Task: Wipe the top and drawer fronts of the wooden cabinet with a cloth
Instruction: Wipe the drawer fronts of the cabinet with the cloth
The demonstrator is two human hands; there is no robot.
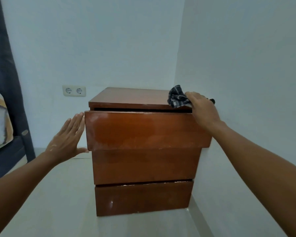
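Nearest, two bare forearms reach in from the bottom corners of the view over a pale floor (61,194). The left hand (67,135) is flat and spread, fingers straight and together, its palm laid against the left edge of the top drawer front (143,130); it holds nothing. That drawer stands pulled out a little from the wooden cabinet (143,166), with a dark gap showing under the cabinet top (132,97), while the middle drawer front (145,165) and the bottom drawer front (142,197) sit closed below it. Further back, the right hand (202,108) presses palm-down on a dark checked cloth (177,98) at the front right corner of the top, fingers curled over the bunched fabric, which spills out to the hand's left. The wipe of the top looks barely begun, since the cloth sits at one corner and the drawer fronts show pale smears. The risk, as I judge it, is the loose drawer: a push from the left hand could slide it or skew it, and a sweep of the cloth along the front edge could drag fabric into the gap. Behind, a double wall socket (73,91) sits on the pale wall to the left, and a dark curtain (5,74) hangs at the far left.
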